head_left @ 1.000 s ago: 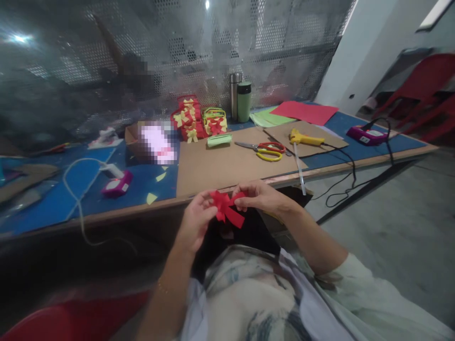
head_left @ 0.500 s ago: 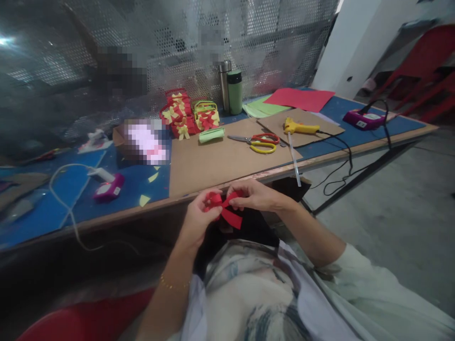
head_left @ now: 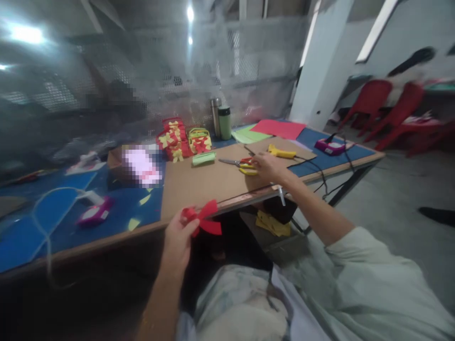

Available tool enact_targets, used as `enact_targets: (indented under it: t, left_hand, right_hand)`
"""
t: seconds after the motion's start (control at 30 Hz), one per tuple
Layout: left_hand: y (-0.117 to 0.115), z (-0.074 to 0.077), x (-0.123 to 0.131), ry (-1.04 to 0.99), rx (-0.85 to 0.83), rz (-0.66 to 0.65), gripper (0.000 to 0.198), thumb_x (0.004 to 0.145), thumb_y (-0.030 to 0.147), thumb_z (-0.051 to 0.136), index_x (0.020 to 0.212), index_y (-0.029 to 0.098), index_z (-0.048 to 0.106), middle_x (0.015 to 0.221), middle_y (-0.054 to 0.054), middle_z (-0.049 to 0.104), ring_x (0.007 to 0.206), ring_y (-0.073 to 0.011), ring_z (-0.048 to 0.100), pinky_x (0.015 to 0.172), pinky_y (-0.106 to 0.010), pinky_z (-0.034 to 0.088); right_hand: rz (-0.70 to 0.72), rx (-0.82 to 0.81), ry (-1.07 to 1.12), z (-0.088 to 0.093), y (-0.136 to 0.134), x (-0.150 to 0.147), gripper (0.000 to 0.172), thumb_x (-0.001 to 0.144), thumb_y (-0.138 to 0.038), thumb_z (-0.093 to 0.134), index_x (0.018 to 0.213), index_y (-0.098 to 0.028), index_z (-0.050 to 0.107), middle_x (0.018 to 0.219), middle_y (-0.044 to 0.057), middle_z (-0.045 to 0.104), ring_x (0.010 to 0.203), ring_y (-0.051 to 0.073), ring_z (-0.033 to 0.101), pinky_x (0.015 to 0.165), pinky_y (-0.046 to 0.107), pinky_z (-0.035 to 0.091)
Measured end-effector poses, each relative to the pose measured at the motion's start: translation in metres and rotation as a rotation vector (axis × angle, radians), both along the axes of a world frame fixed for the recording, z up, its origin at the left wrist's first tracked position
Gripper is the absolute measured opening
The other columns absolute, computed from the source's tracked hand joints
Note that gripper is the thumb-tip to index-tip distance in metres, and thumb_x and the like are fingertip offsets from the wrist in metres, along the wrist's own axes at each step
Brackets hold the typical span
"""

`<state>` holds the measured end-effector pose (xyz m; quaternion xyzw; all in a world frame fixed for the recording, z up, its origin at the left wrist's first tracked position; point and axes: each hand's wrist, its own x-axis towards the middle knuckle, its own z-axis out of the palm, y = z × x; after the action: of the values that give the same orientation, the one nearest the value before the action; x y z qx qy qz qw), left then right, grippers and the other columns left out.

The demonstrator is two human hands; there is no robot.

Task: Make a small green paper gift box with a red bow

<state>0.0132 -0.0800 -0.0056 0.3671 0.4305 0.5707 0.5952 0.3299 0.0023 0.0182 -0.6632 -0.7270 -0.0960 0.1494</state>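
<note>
My left hand [head_left: 177, 239] is closed on a red paper bow [head_left: 202, 221], held just below the table's front edge. My right hand [head_left: 267, 166] is stretched out over the brown cardboard sheet [head_left: 199, 182], at the scissors [head_left: 241, 164] with red and yellow handles; its fingers are blurred and partly cover the handles. A yellow glue gun [head_left: 280, 152] lies just beyond that hand, its black cord running off the table edge.
Red and yellow paper baskets [head_left: 179, 139] and a green paper roll [head_left: 203, 157] stand at the back. Two flasks [head_left: 220, 123], red and green paper sheets [head_left: 275, 128], two purple devices [head_left: 330, 146], a box [head_left: 133, 163] and red chairs [head_left: 387, 111] at the right.
My right hand let go of the bow and reached forward to the scissors. My left hand keeps the bow. The view has tilted up.
</note>
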Motion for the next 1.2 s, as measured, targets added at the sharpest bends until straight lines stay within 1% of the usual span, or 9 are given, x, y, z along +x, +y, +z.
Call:
enact_targets:
  t: [0.17, 0.33, 0.6, 0.67, 0.73, 0.83, 0.93, 1.03, 1.2]
  left_hand:
    - [0.006, 0.002, -0.008, -0.023, -0.001, 0.044, 0.055, 0.044, 0.018, 0.092, 0.096, 0.015, 0.074, 0.073, 0.004, 0.066, 0.064, -0.0092, 0.061, 0.058, -0.018, 0.049]
    - [0.005, 0.004, -0.010, -0.049, 0.034, 0.076, 0.050, 0.048, 0.017, 0.089, 0.095, 0.016, 0.073, 0.074, 0.005, 0.064, 0.066, -0.0092, 0.060, 0.062, -0.019, 0.048]
    - [0.012, 0.000, -0.013, -0.043, 0.064, 0.182, 0.048, 0.048, 0.019, 0.086, 0.093, 0.017, 0.072, 0.076, 0.004, 0.063, 0.067, -0.0101, 0.060, 0.062, -0.021, 0.047]
    - [0.015, -0.002, -0.014, -0.040, 0.066, 0.201, 0.047, 0.048, 0.019, 0.086, 0.093, 0.016, 0.071, 0.076, 0.004, 0.063, 0.065, -0.0098, 0.059, 0.060, -0.021, 0.046]
    - [0.017, -0.002, -0.015, -0.047, 0.077, 0.222, 0.046, 0.048, 0.020, 0.085, 0.092, 0.016, 0.070, 0.076, 0.004, 0.063, 0.065, -0.0097, 0.059, 0.059, -0.021, 0.046]
    - [0.021, 0.001, -0.014, -0.053, 0.101, 0.246, 0.043, 0.050, 0.019, 0.084, 0.090, 0.016, 0.069, 0.077, 0.003, 0.063, 0.067, -0.0096, 0.060, 0.063, -0.021, 0.048]
    - [0.024, 0.006, -0.013, -0.068, 0.111, 0.269, 0.040, 0.050, 0.018, 0.083, 0.087, 0.016, 0.068, 0.080, 0.003, 0.064, 0.069, -0.0092, 0.060, 0.062, -0.021, 0.047]
    - [0.029, 0.012, -0.013, -0.103, 0.106, 0.302, 0.044, 0.047, 0.018, 0.084, 0.088, 0.016, 0.067, 0.080, 0.003, 0.063, 0.065, -0.0082, 0.058, 0.056, -0.021, 0.042]
    - [0.033, 0.020, -0.011, -0.160, 0.104, 0.342, 0.047, 0.046, 0.018, 0.085, 0.090, 0.018, 0.066, 0.082, 0.005, 0.064, 0.060, -0.0058, 0.054, 0.055, -0.021, 0.038]
  right_hand:
    - [-0.034, -0.089, -0.115, -0.005, 0.032, -0.002, 0.027, 0.097, -0.022, 0.052, 0.107, -0.009, 0.075, 0.113, 0.021, 0.073, 0.102, 0.026, 0.067, 0.084, 0.030, 0.045]
    - [-0.017, -0.189, -0.141, -0.011, 0.054, -0.005, 0.025, 0.091, -0.021, 0.057, 0.103, -0.008, 0.075, 0.103, 0.022, 0.076, 0.098, 0.030, 0.070, 0.082, 0.033, 0.046]
    - [0.077, -0.105, -0.067, -0.013, 0.053, -0.007, 0.049, 0.088, -0.026, 0.060, 0.135, -0.012, 0.062, 0.113, 0.020, 0.071, 0.095, 0.028, 0.067, 0.076, 0.033, 0.047]
    - [0.095, -0.037, 0.100, -0.007, 0.046, -0.011, 0.052, 0.087, -0.030, 0.062, 0.135, -0.013, 0.061, 0.108, 0.016, 0.071, 0.093, 0.026, 0.065, 0.075, 0.032, 0.048]
    - [0.139, 0.003, 0.460, 0.004, 0.034, -0.021, 0.052, 0.085, -0.035, 0.066, 0.133, -0.014, 0.062, 0.093, 0.008, 0.070, 0.079, 0.020, 0.063, 0.069, 0.029, 0.048]
    - [0.275, -0.156, 1.068, 0.023, -0.003, -0.044, 0.063, 0.082, -0.049, 0.073, 0.135, -0.019, 0.059, 0.075, -0.003, 0.058, 0.052, 0.010, 0.047, 0.050, 0.024, 0.040]
    - [0.354, -0.258, 1.319, 0.028, -0.053, -0.072, 0.065, 0.074, -0.056, 0.080, 0.128, -0.022, 0.063, 0.067, -0.008, 0.046, 0.046, 0.007, 0.038, 0.041, 0.022, 0.031]
    - [0.443, -0.321, 1.415, 0.004, -0.096, -0.101, 0.056, 0.075, -0.055, 0.079, 0.119, -0.023, 0.065, 0.077, -0.005, 0.054, 0.047, 0.004, 0.037, 0.041, 0.021, 0.031]
    - [0.365, -0.491, 1.519, -0.070, -0.125, -0.136, 0.052, 0.075, -0.060, 0.076, 0.109, -0.026, 0.057, 0.070, -0.008, 0.048, 0.049, 0.007, 0.040, 0.041, 0.020, 0.037]
